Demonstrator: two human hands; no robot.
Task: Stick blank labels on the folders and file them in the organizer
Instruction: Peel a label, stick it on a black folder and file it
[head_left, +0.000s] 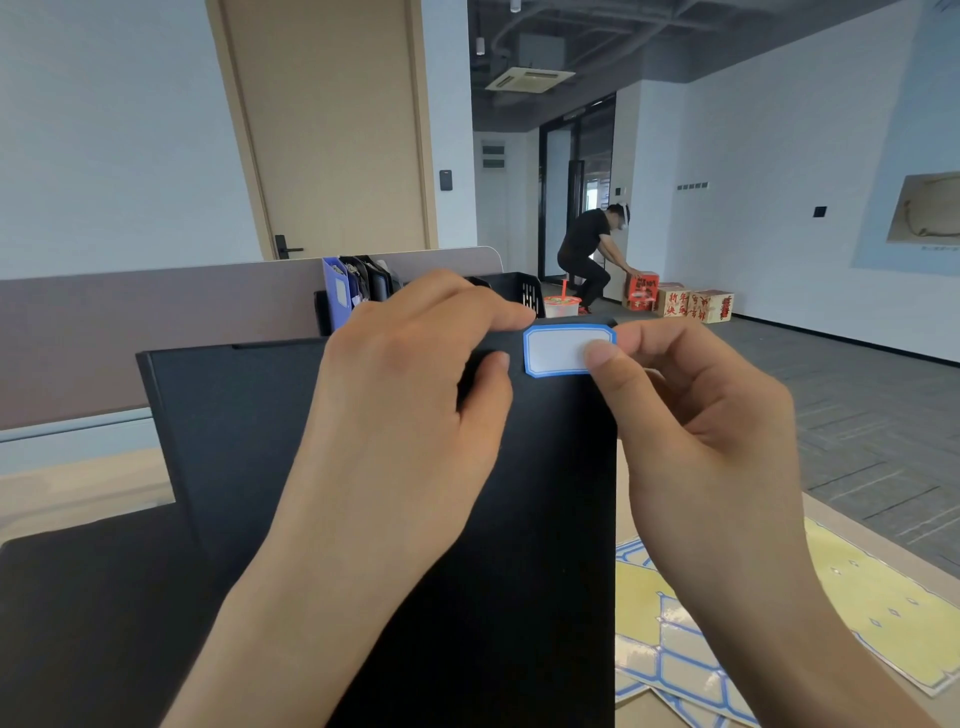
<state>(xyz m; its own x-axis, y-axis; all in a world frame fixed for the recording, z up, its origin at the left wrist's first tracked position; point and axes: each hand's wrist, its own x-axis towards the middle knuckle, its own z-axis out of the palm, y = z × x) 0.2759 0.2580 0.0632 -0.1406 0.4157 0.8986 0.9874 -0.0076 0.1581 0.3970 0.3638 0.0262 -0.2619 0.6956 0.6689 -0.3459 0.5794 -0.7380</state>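
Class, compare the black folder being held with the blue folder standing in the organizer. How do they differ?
The black folder is gripped by the left hand, near the camera; the blue folder stands filed in the organizer. The black one's label is still being pressed on by the right hand; the blue one's label is already on. Both carry one label.

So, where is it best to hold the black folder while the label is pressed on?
Probably its top edge, from the left of the blue-bordered label. The black folder stands tilted up, and the left hand already grips there, leaving the right hand free for the label at the top right corner.
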